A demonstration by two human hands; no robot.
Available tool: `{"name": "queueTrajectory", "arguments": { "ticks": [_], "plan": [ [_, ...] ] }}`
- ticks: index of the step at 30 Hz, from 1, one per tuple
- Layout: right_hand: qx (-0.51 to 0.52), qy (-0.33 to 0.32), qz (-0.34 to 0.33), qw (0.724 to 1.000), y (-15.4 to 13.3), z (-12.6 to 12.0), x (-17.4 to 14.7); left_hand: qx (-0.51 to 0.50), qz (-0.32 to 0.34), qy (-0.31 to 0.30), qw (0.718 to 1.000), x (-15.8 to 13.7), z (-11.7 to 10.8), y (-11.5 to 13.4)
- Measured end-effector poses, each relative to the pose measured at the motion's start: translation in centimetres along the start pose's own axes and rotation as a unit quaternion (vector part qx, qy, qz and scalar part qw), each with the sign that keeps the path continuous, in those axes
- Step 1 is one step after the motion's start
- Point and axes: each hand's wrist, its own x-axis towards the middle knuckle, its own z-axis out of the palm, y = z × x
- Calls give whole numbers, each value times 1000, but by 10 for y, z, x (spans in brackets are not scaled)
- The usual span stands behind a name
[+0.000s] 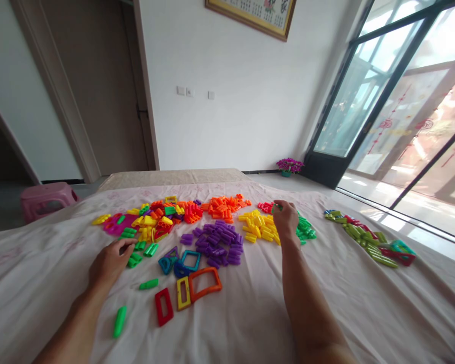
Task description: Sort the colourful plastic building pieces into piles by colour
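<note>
At the lower left of the frame, a green stick [119, 322] is seen lying on a pale cloth [246, 318]. Just beyond, at lower centre, a red frame [159, 309], a yellow frame [179, 294] and an orange frame [205, 291] are laid out, with blue frames [182, 269] behind. At centre left, the left hand [111, 260] is held with fingers curled beside loose green pieces [135, 260]; whether anything is gripped cannot be told. In the middle, a purple pile [220, 242] is heaped. To its right, the right hand [286, 218] is placed between a yellow pile [258, 226] and a green pile [306, 228], a green piece [276, 208] pinched at its fingertips. Olive sticks [358, 235] are spread at far right. Farther back, a mixed heap [157, 220] and an orange pile [226, 206] are gathered. Beyond the cloth, a pink stool [47, 199] is seen at left, purple flowers [289, 165] at right.
</note>
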Motion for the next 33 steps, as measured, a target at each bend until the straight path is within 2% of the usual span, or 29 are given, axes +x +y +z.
{"name": "queueTrajectory", "arguments": {
  "ticks": [3, 5, 8, 12, 14, 16, 18, 20, 22, 26, 29, 31, 33],
  "plan": [
    [-26, 47, 20, 998, 23, -4, 2, 2, -5, -3, 1000, 0, -1, 1],
    [-19, 44, 15, 999, 22, -2, 0, 2, -5, 2, 1000, -2, -1, 3],
    [35, -22, -30, 999, -3, 9, -11, -3, -4, 7, 1000, -3, -2, 5],
    [103, -125, -133, 978, -60, 31, -46, -13, 1, 0, 1000, -2, -1, 4],
    [129, -182, -196, 955, -89, 38, -74, -14, -3, -1, 1000, -1, 0, 3],
    [162, -259, -305, 902, -116, 38, -105, -13, -4, 1, 1000, 0, 1, 1],
    [179, -323, -411, 834, -139, 32, -136, -13, -5, 3, 1000, 0, 1, 1],
    [183, -358, -485, 776, -158, 25, -164, -18, -7, 4, 1000, 0, 2, 2],
    [180, -378, -528, 739, -172, 20, -187, -22, -11, 5, 1000, -1, 1, 3],
    [140, -394, -554, 720, -190, 27, -218, -27, 13, 21, 999, -2, 0, 5],
    [114, -403, -571, 706, -195, 40, -232, -8, 74, 58, 995, -4, 1, 8],
    [108, -404, -570, 708, -196, 47, -237, 25, 122, 72, 990, -6, 1, 13],
    [109, -398, -554, 723, -196, 48, -238, 63, 158, 71, 983, -8, 2, 19]
  ]
}}
